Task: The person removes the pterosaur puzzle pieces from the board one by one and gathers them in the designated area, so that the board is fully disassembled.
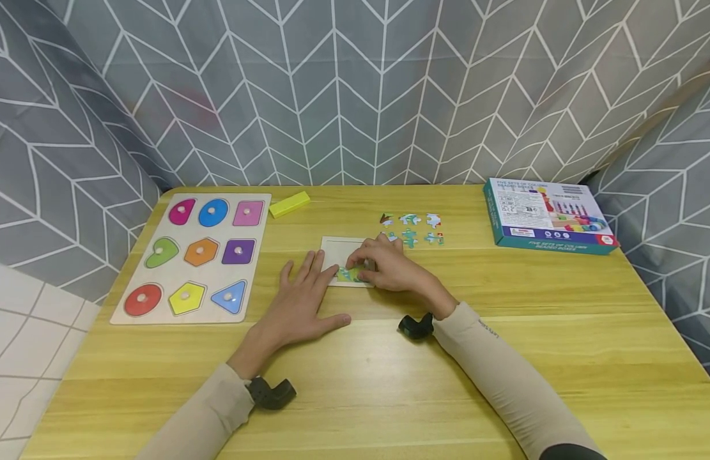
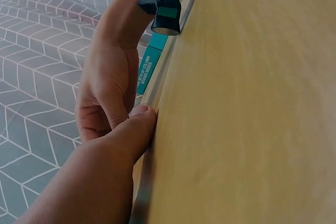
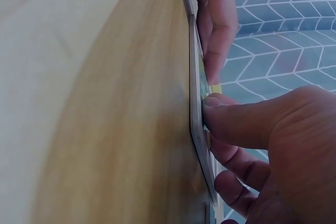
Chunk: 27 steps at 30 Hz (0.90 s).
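Observation:
A small white puzzle tray (image 1: 333,250) lies mid-table, with green-and-blue jigsaw picture (image 1: 347,275) along its near edge. My left hand (image 1: 297,306) lies spread flat beside it, fingertips on the tray's left side. Over the tray's right part, my right hand (image 1: 392,265) bends its thumb and index finger down onto a jigsaw piece, mostly covered by the fingers. In the right wrist view the right thumb (image 3: 231,121) meets the picture surface close to the tray's rim. Several loose jigsaw pieces (image 1: 409,237) lie just beyond the right hand, one partly hidden by it.
To the left lies a wooden shape board (image 1: 257,255) with colourful knobbed shapes. A yellow block (image 1: 289,204) sits near the back edge. At the back right is a teal-edged toy box (image 1: 550,217). A patterned grey curtain (image 1: 355,96) hangs behind the table.

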Motion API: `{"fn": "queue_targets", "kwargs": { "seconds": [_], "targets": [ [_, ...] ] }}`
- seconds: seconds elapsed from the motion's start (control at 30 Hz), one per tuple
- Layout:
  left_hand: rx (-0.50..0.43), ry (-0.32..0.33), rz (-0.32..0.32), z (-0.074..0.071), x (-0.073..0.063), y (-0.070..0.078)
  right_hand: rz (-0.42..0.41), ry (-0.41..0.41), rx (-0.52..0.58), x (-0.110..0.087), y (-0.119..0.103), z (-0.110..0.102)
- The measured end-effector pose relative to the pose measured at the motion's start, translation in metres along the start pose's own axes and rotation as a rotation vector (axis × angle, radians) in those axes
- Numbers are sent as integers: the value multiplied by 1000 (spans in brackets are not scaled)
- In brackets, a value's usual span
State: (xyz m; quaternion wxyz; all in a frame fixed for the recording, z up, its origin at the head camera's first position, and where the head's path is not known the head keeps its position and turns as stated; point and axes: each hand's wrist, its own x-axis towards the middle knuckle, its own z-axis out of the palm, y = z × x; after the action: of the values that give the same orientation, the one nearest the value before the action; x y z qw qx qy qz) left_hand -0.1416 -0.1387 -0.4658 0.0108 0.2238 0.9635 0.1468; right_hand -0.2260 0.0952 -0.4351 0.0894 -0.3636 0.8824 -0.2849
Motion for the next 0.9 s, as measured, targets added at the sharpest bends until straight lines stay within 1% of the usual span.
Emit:
{"fn": "queue_targets", "kwargs": {
  "seconds": [0.27,0.4,0.67,0.9],
  "targets": [
    [-6,-8,-7,-1,0,0,-3,9,-38,-1,-3,-1],
    [-5,-6,-8,0,0,0,-9,15,-39,-1,-4,-2],
    [-9,4,-17,-2,0,0,-4,6,-16,-1,-4,-3],
    [-18,0,-26,-2,1,0,5,7,2,0,-3,-3]
  ]
}}
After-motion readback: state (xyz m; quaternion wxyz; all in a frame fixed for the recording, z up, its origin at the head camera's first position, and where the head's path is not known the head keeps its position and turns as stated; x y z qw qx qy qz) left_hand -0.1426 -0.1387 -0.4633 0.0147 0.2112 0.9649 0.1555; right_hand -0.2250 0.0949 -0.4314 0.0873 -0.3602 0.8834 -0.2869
